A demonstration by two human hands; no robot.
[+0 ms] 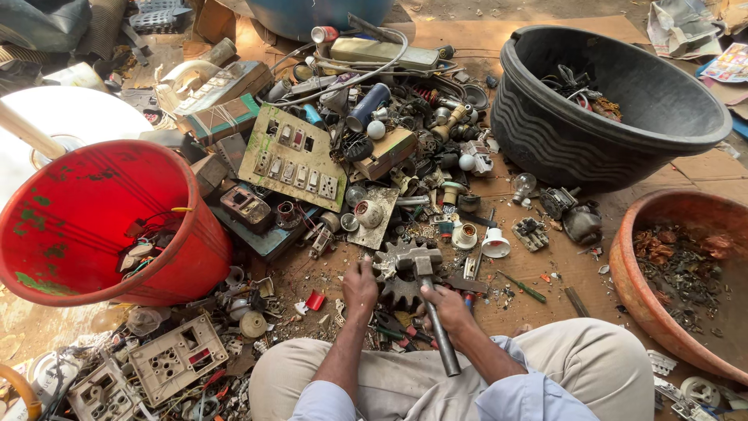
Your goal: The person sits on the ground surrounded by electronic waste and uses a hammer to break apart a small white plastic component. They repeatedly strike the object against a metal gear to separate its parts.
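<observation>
Nearest me, my right hand (450,310) is closed around the metal handle of a hammer (431,300), its head resting at twelve o'clock on a toothed steel gear (399,273) that lies flat on the ground between my knees; I judge the gear serves as an anvil, which is why it sits dead centre. My left hand (359,287), at about eleven o'clock from the right, has its fingers curled down, pinching something small against the gear's edge; what it is I cannot tell. Just beyond, a white lamp holder (495,244) and loose sockets lie scattered within reach. At ten o'clock a beige switch plate (292,165) leans on the scrap heap. The red bucket (70,226) at nine o'clock is tipped towards me, showing wire scraps inside. An orange basin (662,312) at three o'clock holds rusty bits, and the black tub (569,140) at one o'clock stands farthest.
</observation>
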